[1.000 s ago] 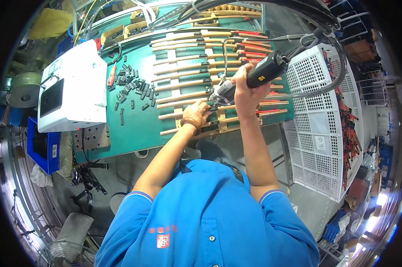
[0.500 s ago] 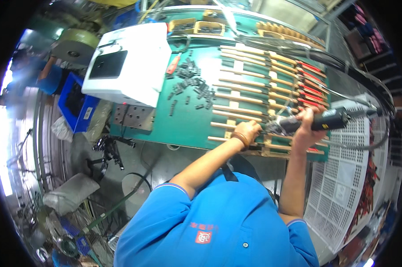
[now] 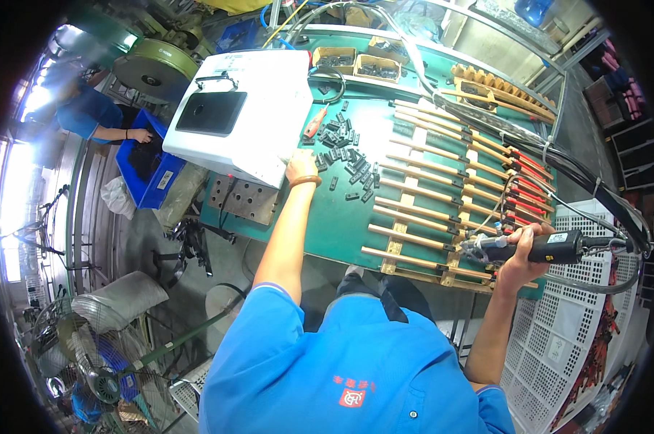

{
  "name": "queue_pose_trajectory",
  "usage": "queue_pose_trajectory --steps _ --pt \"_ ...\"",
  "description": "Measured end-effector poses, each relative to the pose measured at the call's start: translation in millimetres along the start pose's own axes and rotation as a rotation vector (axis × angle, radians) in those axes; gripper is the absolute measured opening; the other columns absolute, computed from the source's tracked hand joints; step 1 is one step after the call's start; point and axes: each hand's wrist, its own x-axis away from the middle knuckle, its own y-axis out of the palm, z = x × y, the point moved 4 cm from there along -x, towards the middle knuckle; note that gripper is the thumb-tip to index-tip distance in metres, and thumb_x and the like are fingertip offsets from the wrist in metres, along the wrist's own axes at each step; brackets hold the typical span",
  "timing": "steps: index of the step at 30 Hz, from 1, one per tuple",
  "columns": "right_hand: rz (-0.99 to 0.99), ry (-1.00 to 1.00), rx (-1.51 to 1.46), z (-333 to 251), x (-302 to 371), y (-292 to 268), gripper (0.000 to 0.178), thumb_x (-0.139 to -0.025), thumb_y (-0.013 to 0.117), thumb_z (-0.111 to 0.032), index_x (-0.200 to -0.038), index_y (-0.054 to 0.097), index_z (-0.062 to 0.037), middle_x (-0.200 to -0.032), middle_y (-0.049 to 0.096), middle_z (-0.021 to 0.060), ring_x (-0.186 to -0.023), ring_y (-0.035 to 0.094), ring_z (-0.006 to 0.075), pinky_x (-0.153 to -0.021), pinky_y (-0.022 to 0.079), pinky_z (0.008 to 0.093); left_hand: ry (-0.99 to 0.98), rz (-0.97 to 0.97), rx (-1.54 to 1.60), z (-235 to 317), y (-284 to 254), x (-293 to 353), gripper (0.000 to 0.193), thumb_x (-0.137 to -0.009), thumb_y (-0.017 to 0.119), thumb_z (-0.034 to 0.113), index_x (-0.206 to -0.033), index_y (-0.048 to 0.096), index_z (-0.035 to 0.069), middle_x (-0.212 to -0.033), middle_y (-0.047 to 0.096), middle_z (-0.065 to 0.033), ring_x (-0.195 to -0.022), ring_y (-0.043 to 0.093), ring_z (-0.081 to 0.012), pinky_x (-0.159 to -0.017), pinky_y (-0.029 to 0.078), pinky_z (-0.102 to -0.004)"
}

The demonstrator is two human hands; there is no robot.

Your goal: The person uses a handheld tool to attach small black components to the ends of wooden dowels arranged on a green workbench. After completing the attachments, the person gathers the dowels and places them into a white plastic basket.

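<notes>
My right hand (image 3: 521, 262) is wrapped round a black cylindrical hand tool (image 3: 555, 247) with thick cables at its rear. The tool's front end lies over the near rows of long wooden rods (image 3: 414, 233), which rest side by side on a wooden rack (image 3: 388, 264). Small black fittings sit on the rods, and several show red far ends. My left hand (image 3: 300, 168), with a brown band at its wrist, is beside the white box-shaped machine (image 3: 251, 134), at the left edge of a pile of small black parts (image 3: 352, 165). Its fingertips are too indistinct to show a hold.
A red-handled tool (image 3: 314, 123) lies on the green table (image 3: 330, 231). Small boxes of black parts (image 3: 377, 69) stand at the back. Thick black cables (image 3: 587, 173) hang at the right, above a white perforated crate (image 3: 551, 318). Another person's hand (image 3: 140, 135) is at a blue bin (image 3: 149, 192).
My left hand has left the rods by the tool's tip and moved left to the pile of small black parts. My right hand still grips the tool. The whole view has shifted.
</notes>
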Motion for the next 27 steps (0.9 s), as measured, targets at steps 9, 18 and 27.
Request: queue_pose_trajectory --steps 9,18,27 --pt "0.073 0.096 -0.205 16.8 -2.6 -2.2 0.032 -0.084 0.052 0.009 -0.113 0.044 -0.0011 -0.086 0.054 0.0052 -0.065 0.053 0.0113 -0.061 0.05 0.0273 0.13 -0.002 -0.273 -24.4 44.8 -19.4 0.013 -0.079 0.052 0.015 -0.077 0.065 0.013 -0.081 0.061 -0.0143 -0.076 0.06 -0.0342 -0.068 0.049 -0.0465" --pt "-0.031 0.017 -0.15 3.1 -4.5 1.2 0.03 -0.083 0.053 0.007 -0.112 0.046 -0.0012 -0.082 0.053 0.0065 -0.063 0.054 0.0127 -0.059 0.05 0.0272 -0.062 -0.658 1.133 109.6 -24.5 94.0 0.027 -0.075 0.072 0.006 -0.1 0.065 0.001 -0.084 0.067 -0.0071 -0.074 0.064 -0.013 -0.065 0.053 -0.0261" --pt "-0.028 0.089 -0.22 -15.2 8.5 17.6 0.031 -0.082 0.056 0.005 -0.11 0.046 -0.0018 -0.08 0.053 0.0061 -0.061 0.053 0.0135 -0.056 0.049 0.0277 -0.586 -1.268 1.52 203.1 15.9 230.9 0.027 -0.082 0.066 0.0 -0.108 0.059 -0.004 -0.094 0.065 -0.0115 -0.084 0.066 -0.0204 -0.075 0.058 -0.0291"
